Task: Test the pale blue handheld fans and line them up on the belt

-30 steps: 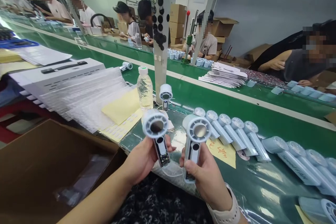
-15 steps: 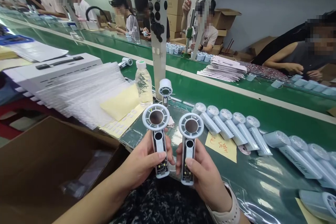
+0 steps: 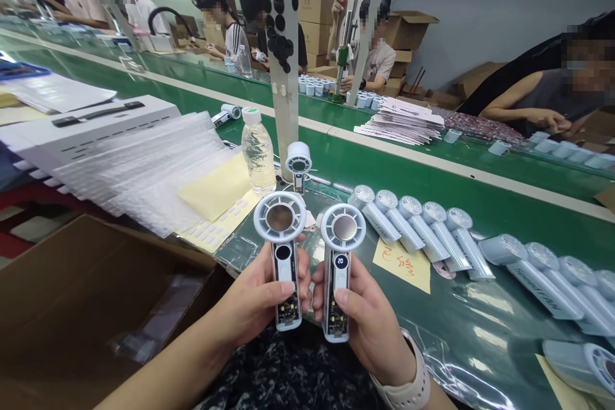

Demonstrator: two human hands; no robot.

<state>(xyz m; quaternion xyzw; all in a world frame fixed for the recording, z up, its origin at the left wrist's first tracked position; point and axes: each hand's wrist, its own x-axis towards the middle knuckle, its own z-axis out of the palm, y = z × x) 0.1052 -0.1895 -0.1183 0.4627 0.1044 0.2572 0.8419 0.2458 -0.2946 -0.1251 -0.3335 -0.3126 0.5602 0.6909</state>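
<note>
My left hand [image 3: 262, 291] is closed around the handle of a light blue handheld fan [image 3: 287, 269], its thumb on the front. Its round head faces me and its small display is dark. In my right hand [image 3: 368, 307] is a second handheld fan [image 3: 337, 282] of the same kind, held upright beside the first, with "20" lit on its display. Circuit parts show through the lower front of both handles. The two fans are close together but apart. Just beyond them another fan [image 3: 298, 165] stands near the foot of the post.
Several finished-looking fans [image 3: 432, 230] lie in rows on the green table at right, by a yellow note [image 3: 402, 266]. A water bottle [image 3: 258, 154], bubble-wrap sleeves [image 3: 129, 173] and an open carton [image 3: 96, 307] are at left. Co-workers [image 3: 377, 54] sit across the conveyor [image 3: 384, 163].
The display on the fan in my right hand has lit up with "20"; it was dark before. Both hands have shifted slightly left in view, still holding the fans.
</note>
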